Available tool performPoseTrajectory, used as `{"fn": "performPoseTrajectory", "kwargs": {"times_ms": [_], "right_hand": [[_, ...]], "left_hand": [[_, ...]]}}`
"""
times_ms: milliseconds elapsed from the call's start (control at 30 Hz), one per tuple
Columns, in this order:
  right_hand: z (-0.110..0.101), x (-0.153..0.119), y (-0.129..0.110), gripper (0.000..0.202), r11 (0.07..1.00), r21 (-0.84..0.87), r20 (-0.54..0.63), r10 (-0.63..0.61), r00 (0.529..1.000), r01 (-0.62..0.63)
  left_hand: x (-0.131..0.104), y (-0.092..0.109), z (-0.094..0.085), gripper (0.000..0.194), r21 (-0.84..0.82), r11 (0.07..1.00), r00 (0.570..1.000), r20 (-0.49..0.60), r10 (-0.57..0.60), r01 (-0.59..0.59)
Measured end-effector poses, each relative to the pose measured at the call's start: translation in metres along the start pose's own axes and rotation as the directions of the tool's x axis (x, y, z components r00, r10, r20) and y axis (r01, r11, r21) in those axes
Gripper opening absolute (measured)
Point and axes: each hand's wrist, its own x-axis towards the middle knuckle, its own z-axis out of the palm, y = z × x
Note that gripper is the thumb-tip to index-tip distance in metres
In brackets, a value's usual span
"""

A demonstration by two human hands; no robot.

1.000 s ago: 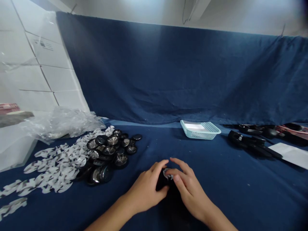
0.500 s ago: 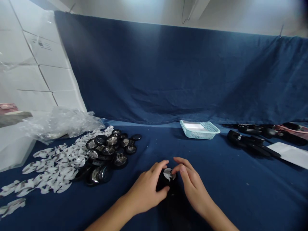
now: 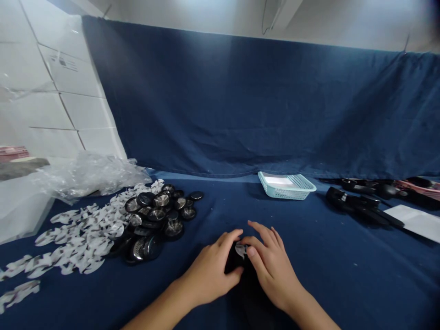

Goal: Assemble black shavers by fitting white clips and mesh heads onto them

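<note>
A black round part (image 3: 232, 262) lies low in front of me on the dark blue cloth. Around its left side curve the thumb and fingers of my left hand (image 3: 215, 270), holding it. On its top is a thin white-and-grey cut-out piece (image 3: 240, 250), partly covered by fingers. My right hand (image 3: 273, 268) comes in from the right, thumb and index finger close together at the piece's right edge, the other fingers raised. Left of my hands is a pile of black round parts with shiny patterned faces (image 3: 157, 214). Beside that pile many white-and-grey cut-out pieces (image 3: 85, 233) are heaped.
A light blue plastic basket (image 3: 290, 193) with something white inside stands at the back. At right lie black strap-like items (image 3: 357, 206) and a white sheet (image 3: 415, 220). Clear plastic wrap (image 3: 92, 174) sits at back left by stacked white boxes (image 3: 68, 110). A blue curtain (image 3: 240, 101) hangs behind.
My right hand has moved slightly left over the white cut-out piece, its thumb and index finger now covering more of it. The left hand keeps its hold on the black part.
</note>
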Motion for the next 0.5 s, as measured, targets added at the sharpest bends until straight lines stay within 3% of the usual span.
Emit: {"fn": "performPoseTrajectory", "kwargs": {"times_ms": [67, 200, 333, 400, 500], "right_hand": [[-0.0001, -0.0001, 0.0012, 0.030, 0.999, 0.036, -0.041, 0.035, 0.999, -0.034], [0.0019, -0.0020, 0.0051, 0.041, 0.958, 0.262, -0.109, 0.150, 0.983, -0.117], [0.0043, -0.0033, 0.0055, 0.046, 0.902, 0.414, -0.106, 0.177, 0.979, -0.118], [0.0044, -0.0033, 0.0036, 0.045, 0.908, 0.408, -0.080, 0.142, 0.987, -0.098], [0.0027, -0.0024, -0.0004, 0.040, 0.962, 0.268, -0.027, 0.066, 0.997, -0.056]], "left_hand": [[0.0001, 0.0009, 0.0001, 0.072, -0.007, 1.000, 1.000, 0.001, 0.002, -0.002], [-0.0008, 0.0031, 0.0000, 0.072, -0.018, 1.000, 1.000, 0.005, -0.007, 0.007], [-0.0020, 0.0032, -0.0001, 0.073, -0.020, 1.000, 1.000, 0.005, 0.004, -0.004], [-0.0022, 0.0030, -0.0003, 0.071, -0.019, 1.000, 1.000, 0.007, 0.010, -0.010], [-0.0021, 0.0033, -0.0010, 0.069, -0.017, 1.000, 1.000, 0.011, 0.007, -0.006]]}}
